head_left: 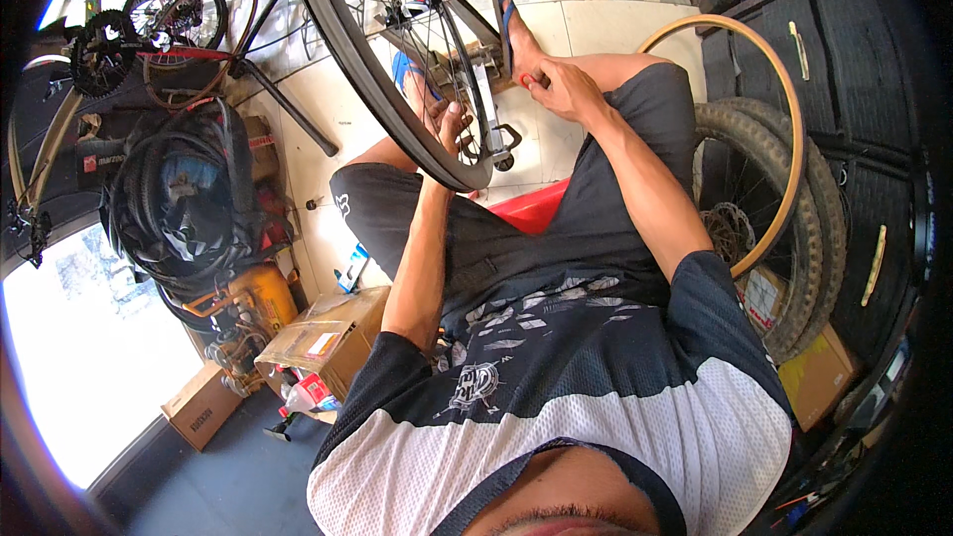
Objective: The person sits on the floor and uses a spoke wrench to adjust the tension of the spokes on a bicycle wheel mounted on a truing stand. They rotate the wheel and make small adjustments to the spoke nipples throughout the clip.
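A bicycle wheel (378, 102) with a dark rim and no tyre stands in a metal wheel stand (467, 15) between my legs. My left hand (450, 126) is at the near part of the wheel, closed about its rim and spokes; the rim and spokes partly hide its fingers. To the right of the wheel, apart from it, my right hand (566, 90) pinches a small red round tool (527, 80) that looks like a spoke wrench. The fingers cover part of that tool.
Leaning by the black drawers (844, 60) on the right are a tan tyre (796, 129) and knobby-tyred wheels (829, 238). Bicycle frames and wheels (179, 5) crowd the far left. A cardboard box (328, 333), a bottle (303, 395) and a yellow machine (260, 298) stand at my left.
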Available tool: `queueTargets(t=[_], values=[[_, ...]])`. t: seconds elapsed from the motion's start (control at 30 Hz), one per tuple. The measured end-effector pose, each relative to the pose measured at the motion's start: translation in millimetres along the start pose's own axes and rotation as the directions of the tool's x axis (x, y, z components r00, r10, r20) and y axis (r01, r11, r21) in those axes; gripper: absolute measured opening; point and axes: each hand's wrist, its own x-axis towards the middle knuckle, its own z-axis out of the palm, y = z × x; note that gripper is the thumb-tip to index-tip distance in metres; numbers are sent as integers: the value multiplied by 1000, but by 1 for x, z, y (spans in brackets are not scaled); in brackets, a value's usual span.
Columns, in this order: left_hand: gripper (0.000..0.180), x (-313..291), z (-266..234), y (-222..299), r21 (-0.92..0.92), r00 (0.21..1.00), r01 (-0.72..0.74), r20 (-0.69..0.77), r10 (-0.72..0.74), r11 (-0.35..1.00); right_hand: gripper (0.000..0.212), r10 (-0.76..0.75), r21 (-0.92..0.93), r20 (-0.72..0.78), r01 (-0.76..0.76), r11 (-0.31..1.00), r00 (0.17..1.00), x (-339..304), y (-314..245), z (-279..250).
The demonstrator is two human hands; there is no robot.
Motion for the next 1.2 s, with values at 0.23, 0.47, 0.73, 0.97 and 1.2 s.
queueTargets(t=[0.23,0.47,0.73,0.97,1.2], values=[[69,-13,2,19,39,1000,15,-28,-14,999,32,-42,172,-57,51,984,998,-6,-17,1],[52,-5,-23,15,176,1000,13,11,-16,984,35,3,448,-24,8,894,1000,-22,-59,40],[27,27,-26,-33,346,977,-197,146,155,917,31,87,366,207,-160,917,974,-22,-27,93],[26,4,-22,-17,248,983,-152,139,120,957,31,16,431,318,-160,888,948,-13,-34,93],[28,3,-21,-14,142,988,-83,142,62,986,27,-52,491,331,-125,862,942,-12,-31,99]])
